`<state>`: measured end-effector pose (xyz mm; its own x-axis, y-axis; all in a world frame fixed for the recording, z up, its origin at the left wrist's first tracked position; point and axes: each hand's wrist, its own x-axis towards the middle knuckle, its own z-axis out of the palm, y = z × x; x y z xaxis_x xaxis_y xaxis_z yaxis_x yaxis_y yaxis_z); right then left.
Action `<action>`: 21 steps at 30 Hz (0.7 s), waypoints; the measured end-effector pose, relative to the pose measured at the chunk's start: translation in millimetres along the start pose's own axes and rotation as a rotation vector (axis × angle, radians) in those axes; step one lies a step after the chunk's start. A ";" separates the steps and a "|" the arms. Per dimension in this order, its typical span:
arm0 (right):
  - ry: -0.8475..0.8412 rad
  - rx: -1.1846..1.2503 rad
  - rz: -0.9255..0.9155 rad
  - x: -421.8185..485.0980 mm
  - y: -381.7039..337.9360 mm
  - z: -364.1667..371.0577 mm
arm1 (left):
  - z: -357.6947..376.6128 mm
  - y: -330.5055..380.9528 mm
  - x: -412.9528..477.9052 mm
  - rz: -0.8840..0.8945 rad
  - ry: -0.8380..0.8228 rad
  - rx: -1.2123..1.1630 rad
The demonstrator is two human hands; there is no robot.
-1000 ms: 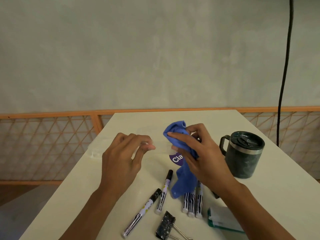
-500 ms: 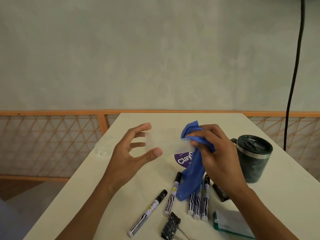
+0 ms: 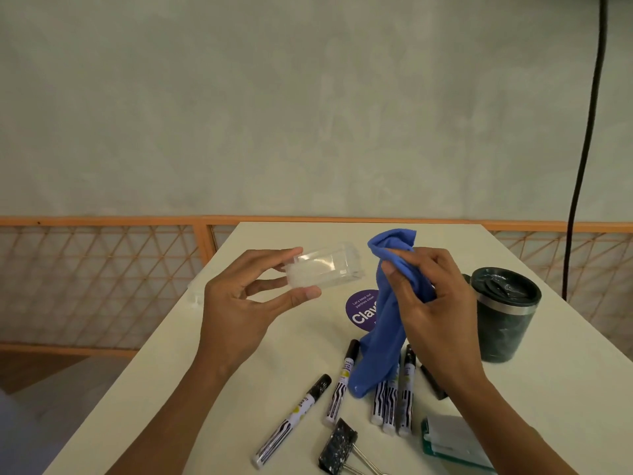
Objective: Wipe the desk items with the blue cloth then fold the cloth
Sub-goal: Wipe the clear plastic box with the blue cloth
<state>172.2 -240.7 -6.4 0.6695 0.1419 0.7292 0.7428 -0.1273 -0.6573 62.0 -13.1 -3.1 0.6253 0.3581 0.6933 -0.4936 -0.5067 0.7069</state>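
My left hand (image 3: 243, 313) holds a clear plastic box (image 3: 323, 270) above the cream desk (image 3: 239, 389), pinched between thumb and fingertips at its left end. Just to the right, my right hand (image 3: 433, 303) grips the bunched blue cloth (image 3: 380, 323), which hangs down to the desk over several black-and-white markers (image 3: 392, 399). Cloth and box are a small gap apart. A dark green lidded mug (image 3: 501, 317) stands at the right. A round purple sticker (image 3: 361, 311) lies partly behind the cloth.
Two more markers (image 3: 294, 423) lie at the front left of the group. A black binder clip (image 3: 337, 447) and a green-and-white pack (image 3: 452, 440) sit near the front edge. Another clear plastic piece (image 3: 195, 291) lies at the desk's left edge. An orange lattice railing (image 3: 102, 286) runs behind.
My left hand, empty and spread before, now holds the clear plastic box raised beside the cloth. My right hand keeps its grip on the cloth at about the same place.
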 end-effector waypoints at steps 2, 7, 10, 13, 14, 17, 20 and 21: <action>-0.039 0.004 -0.128 -5.8 -11.1 3.3 | -0.1 -0.4 -1.3 0.040 0.029 0.072; -0.260 -0.317 -0.399 -21.2 -11.4 13.2 | -1.3 -7.5 -3.6 0.300 0.015 0.383; -0.332 -0.443 -0.339 -24.7 -3.5 20.6 | -2.2 -11.2 -3.4 0.466 0.036 0.543; -0.333 -0.393 -0.326 -26.9 -7.2 26.7 | -0.1 -13.5 -5.4 0.572 0.031 0.630; -0.339 -0.379 -0.325 -27.0 -8.5 26.8 | -0.6 -13.8 -5.4 0.585 0.027 0.646; -0.308 -0.442 -0.356 -21.7 -6.9 20.2 | -4.3 -13.9 -2.9 0.593 0.029 0.660; -0.236 -0.495 -0.342 -14.2 -3.4 12.4 | -1.9 -12.0 -2.3 0.598 0.030 0.659; -0.246 -0.489 -0.341 -17.3 -6.7 14.7 | -0.5 -12.0 -2.8 0.599 0.031 0.667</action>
<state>155.7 -227.9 -17.4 0.4191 0.4669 0.7787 0.8674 -0.4594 -0.1913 65.8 -7.7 -13.4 0.3542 -0.0964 0.9302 -0.2721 -0.9623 0.0039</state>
